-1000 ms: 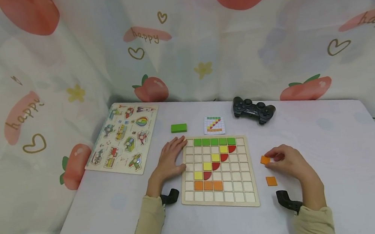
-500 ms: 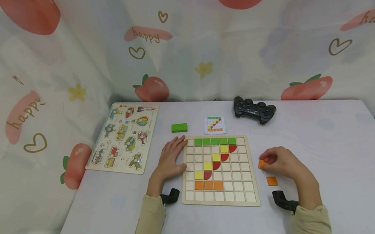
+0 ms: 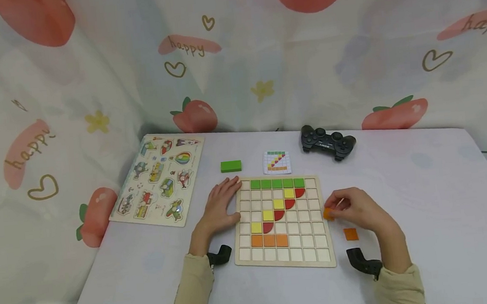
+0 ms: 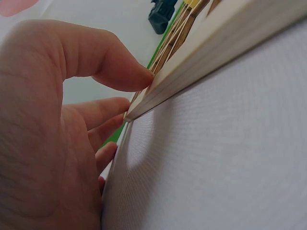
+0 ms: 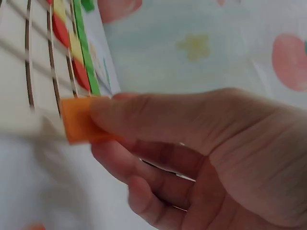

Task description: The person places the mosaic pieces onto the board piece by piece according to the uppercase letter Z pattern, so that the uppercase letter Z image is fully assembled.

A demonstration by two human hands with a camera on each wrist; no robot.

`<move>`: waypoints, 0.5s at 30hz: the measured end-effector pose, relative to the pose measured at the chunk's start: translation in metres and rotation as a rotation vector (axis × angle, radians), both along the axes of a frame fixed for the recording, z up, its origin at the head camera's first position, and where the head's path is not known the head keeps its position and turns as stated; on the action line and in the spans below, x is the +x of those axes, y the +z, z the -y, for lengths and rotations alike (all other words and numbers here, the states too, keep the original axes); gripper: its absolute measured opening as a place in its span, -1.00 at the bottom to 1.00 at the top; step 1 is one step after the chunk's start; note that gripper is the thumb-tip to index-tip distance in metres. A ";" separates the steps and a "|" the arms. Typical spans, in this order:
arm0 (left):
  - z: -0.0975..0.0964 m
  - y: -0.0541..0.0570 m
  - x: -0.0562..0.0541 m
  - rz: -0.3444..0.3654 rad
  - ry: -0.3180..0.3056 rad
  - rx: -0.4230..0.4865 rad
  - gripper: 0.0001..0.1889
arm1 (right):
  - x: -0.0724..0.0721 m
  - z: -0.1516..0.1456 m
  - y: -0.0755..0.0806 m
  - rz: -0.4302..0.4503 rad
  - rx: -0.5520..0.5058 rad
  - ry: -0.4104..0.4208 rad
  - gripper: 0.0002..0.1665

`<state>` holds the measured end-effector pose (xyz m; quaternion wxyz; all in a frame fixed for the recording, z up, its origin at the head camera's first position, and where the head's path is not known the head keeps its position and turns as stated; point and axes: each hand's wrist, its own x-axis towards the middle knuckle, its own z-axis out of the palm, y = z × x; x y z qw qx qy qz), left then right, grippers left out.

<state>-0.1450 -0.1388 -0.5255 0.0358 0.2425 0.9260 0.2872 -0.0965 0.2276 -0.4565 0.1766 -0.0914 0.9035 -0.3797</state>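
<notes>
- Pinching: orange tile [image 3: 328, 214] is held by right hand [image 3: 356, 209] fingertips, just at board [image 3: 330, 261] right edge.
- Board's held flat by left hand [image 3: 220, 207], fingers spread.
- Empty squares lie left of tile; right hand's nearer.

A child's play corner at home: strawberry-print curtains [image 3: 348, 54] hang around a counter [image 3: 428, 193] carrying a picture puzzle [image 3: 158, 179], a game controller [image 3: 328, 142] and a tile board [image 3: 283, 224].
</notes>
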 end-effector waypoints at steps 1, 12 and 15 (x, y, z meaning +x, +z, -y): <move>0.000 0.000 0.000 -0.002 0.004 0.000 -0.10 | -0.001 0.007 0.000 -0.002 -0.036 0.039 -0.88; -0.001 0.000 -0.001 0.006 -0.002 -0.003 -0.10 | 0.002 0.068 -0.009 0.008 -0.120 0.316 -0.88; 0.000 0.000 -0.001 0.006 -0.002 -0.005 -0.10 | 0.004 0.073 -0.009 0.008 -0.079 0.306 -0.85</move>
